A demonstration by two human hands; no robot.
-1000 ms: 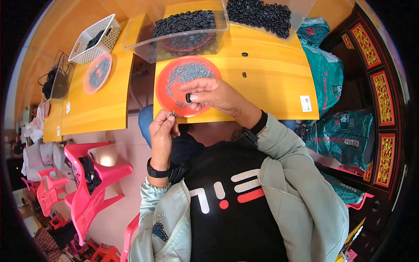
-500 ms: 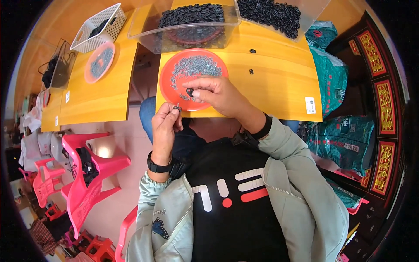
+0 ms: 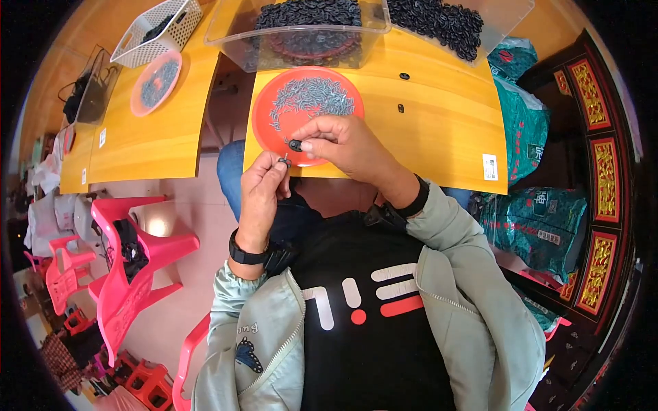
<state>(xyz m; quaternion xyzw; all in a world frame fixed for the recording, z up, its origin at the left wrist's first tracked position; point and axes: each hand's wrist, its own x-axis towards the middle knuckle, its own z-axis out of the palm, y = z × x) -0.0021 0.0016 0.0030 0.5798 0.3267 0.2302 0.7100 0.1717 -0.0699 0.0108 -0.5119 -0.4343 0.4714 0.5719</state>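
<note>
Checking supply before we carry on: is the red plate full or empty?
Partly full: loose grey metal pieces lie across the middle of the red plate, while bare red shows along its left side.

This looks like a workshop. Tubs (image 3: 236, 51) of black pieces (image 3: 308, 14) and a red plate (image 3: 262, 116) of metal pins (image 3: 312, 96) stand on a yellow table (image 3: 445, 130), with pink chairs (image 3: 123, 301) and green sacks (image 3: 522, 127) nearby.

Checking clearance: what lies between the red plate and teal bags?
Head view: two small black pieces on the yellow tabletop and, nearer the bags, a white label.
</note>
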